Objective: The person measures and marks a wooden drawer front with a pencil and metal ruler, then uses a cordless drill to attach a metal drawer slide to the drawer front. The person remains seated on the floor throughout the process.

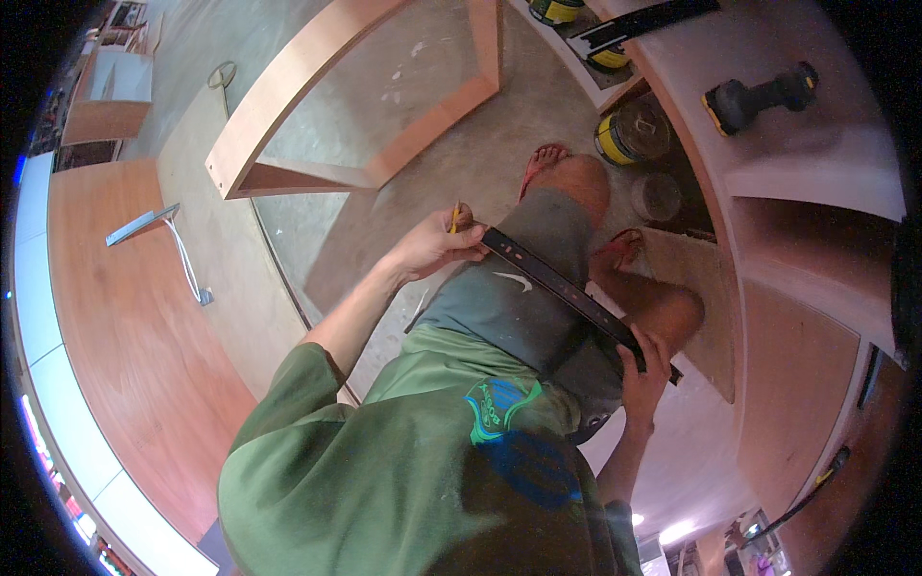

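Note:
A long black metal rail with slots, which looks like a drawer slide, lies slantwise above my lap. My left hand is closed on its upper left end. A short yellow pencil sticks up between the fingers of that same hand. Near the lower right end, my right hand wraps its fingers round the rail. Its tip shows just past the fingers. Grey shorts are behind the rail.
An open wooden frame stands ahead on the concrete floor. To the right, a cabinet bears a black and yellow power tool and another black rail. Yellow-labelled tins sit by it. A plywood panel lies left.

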Motion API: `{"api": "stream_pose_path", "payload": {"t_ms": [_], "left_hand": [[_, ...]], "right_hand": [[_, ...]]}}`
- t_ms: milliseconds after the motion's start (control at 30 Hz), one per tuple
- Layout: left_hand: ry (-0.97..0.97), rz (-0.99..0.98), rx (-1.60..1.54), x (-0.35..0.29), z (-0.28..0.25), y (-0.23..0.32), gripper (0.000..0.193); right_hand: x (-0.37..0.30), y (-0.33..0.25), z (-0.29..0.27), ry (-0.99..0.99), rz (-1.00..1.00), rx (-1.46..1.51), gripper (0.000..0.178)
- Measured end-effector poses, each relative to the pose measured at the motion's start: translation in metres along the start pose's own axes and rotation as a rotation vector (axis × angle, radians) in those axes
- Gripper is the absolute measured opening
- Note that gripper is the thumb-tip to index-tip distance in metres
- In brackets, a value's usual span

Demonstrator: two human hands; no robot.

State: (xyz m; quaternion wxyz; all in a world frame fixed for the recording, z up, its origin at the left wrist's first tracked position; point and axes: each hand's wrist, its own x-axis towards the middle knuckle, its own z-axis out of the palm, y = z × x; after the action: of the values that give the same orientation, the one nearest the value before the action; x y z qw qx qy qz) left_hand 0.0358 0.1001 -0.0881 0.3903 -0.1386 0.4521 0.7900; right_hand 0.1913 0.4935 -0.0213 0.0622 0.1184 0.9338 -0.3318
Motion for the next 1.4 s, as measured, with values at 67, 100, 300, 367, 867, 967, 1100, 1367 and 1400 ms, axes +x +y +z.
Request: {"api": "stream_pose_path", "payload": {"t_ms": [67,100,300,367,867,967,1100,1367,1400], "left_hand": [[-0.008,0.008,-0.006,0.002,-0.002,-0.002,0.03],[-0.015,0.013,-0.01,0.002,-0.003,-0.002,0.03],[-0.007,0.015,0.017,0.001,-0.001,0.002,0.031],[-0.007,0.015,0.017,0.0,0.0,0.003,0.03],[-0.019,0.01,-0.003,0.002,-0.003,0.002,0.03],[-0.005,0.01,0.049,0.002,-0.005,0.001,0.028],[-0.007,0.01,0.053,0.0,-0.002,0.005,0.032],[0.094,0.092,0.26,-0.004,0.009,0.012,0.036],[0.1,0.101,0.31,-0.005,0.011,0.013,0.035]], "right_hand": [[0.0,0.003,0.001,0.009,0.001,0.011,0.039],[0.0,0.004,0.001,0.009,-0.02,-0.007,0.038],[0.0,0.001,0.0,0.017,-0.052,-0.032,0.036],[0.001,-0.001,0.0,0.018,-0.053,-0.012,0.037],[0.0,0.006,0.001,0.018,-0.015,0.004,0.039],[0.001,0.002,0.0,0.007,-0.003,-0.018,0.039],[0.002,-0.002,-0.001,0.002,0.022,0.027,0.039],[0.001,0.003,0.001,0.015,0.011,-0.004,0.039],[0.001,0.003,0.001,0.016,0.014,-0.003,0.039]]}}
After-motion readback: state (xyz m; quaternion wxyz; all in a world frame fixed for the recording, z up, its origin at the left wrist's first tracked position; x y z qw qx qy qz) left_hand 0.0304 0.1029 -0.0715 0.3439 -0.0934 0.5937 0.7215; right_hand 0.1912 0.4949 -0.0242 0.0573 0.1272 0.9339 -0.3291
